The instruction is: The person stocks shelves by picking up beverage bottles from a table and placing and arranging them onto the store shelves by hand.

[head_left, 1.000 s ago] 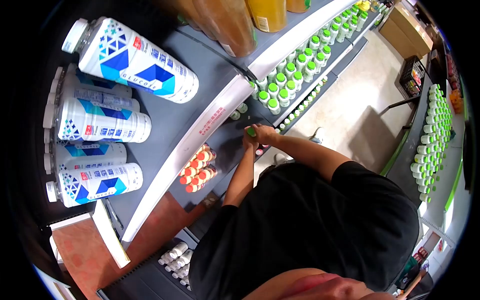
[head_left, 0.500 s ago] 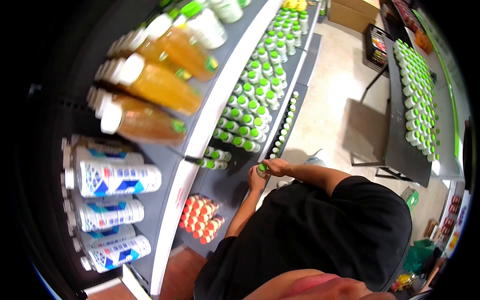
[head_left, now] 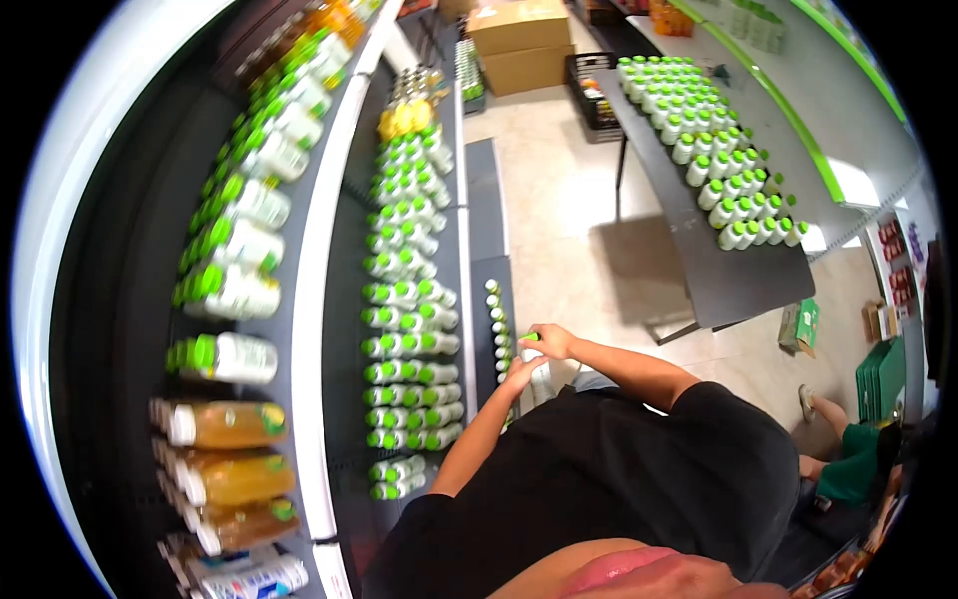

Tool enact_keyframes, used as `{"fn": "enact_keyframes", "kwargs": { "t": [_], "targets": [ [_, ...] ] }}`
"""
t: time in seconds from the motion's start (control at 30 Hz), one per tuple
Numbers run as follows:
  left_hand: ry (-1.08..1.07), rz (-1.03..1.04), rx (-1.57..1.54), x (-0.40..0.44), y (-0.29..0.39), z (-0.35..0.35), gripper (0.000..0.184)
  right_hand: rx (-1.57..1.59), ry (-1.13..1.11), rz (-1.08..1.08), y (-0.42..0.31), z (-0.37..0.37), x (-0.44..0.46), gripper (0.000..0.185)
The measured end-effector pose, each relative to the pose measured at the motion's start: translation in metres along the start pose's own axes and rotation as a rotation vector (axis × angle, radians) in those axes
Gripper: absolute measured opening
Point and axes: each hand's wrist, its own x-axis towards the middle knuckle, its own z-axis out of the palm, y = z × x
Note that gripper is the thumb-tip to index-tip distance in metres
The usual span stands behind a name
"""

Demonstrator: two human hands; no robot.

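Observation:
A small white bottle with a green cap (head_left: 530, 337) is between my two hands, beside the shelf edge. My right hand (head_left: 553, 341) is closed around its upper part near the cap. Just below it, my left hand (head_left: 522, 372) is closed at the bottle's lower part, its fingers partly hidden. Close to the hands, a row of small bottles with pale caps (head_left: 497, 327) runs along the low shelf. To the left, rows of white bottles with green caps (head_left: 411, 344) fill the middle shelf.
Juice bottles (head_left: 235, 424) and larger green-capped bottles (head_left: 249, 245) line the upper left shelf. A dark table (head_left: 743, 285) at right bears many green-capped bottles (head_left: 699, 140). Cardboard boxes (head_left: 519, 45) and a black crate (head_left: 595, 100) stand behind. Another person (head_left: 848, 454) is at lower right.
My view has swung toward the far end of the aisle, so shelves and table have shifted. The bottle is still between my hands. Another person has come into view at lower right.

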Motion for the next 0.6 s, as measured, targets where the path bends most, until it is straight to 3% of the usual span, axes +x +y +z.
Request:
{"fn": "enact_keyframes", "kwargs": {
  "t": [0.07, 0.2, 0.27, 0.37, 0.47, 0.53, 0.6],
  "targets": [
    [-0.076, 0.127, 0.062, 0.028, 0.020, 0.018, 0.041, -0.031, 0.004, 0.068, 0.019, -0.030, 0.004, 0.061],
    [-0.346, -0.020, -0.089, 0.094, 0.040, 0.050, 0.031, 0.050, 0.214, 0.160, 0.058, -0.075, -0.006, 0.059],
    [-0.446, -0.122, -0.048, 0.110, 0.054, 0.067, 0.035, 0.090, 0.301, 0.240, 0.065, -0.099, -0.017, 0.060],
    [-0.579, -0.117, 0.426, 0.137, 0.054, 0.088, 0.045, 0.144, 0.454, 0.347, 0.094, -0.124, -0.039, 0.061],
    [-0.745, -0.140, 0.410, 0.151, 0.044, 0.102, 0.054, 0.240, 0.542, 0.446, 0.126, -0.140, -0.063, 0.062],
    [-0.735, -0.088, 0.427, 0.152, 0.053, 0.118, 0.056, 0.302, 0.548, 0.520, 0.151, -0.144, -0.075, 0.061],
    [-0.764, -0.027, 0.637, 0.172, 0.063, 0.130, 0.054, 0.412, 0.597, 0.618, 0.148, -0.151, -0.093, 0.061]
  ]
}}
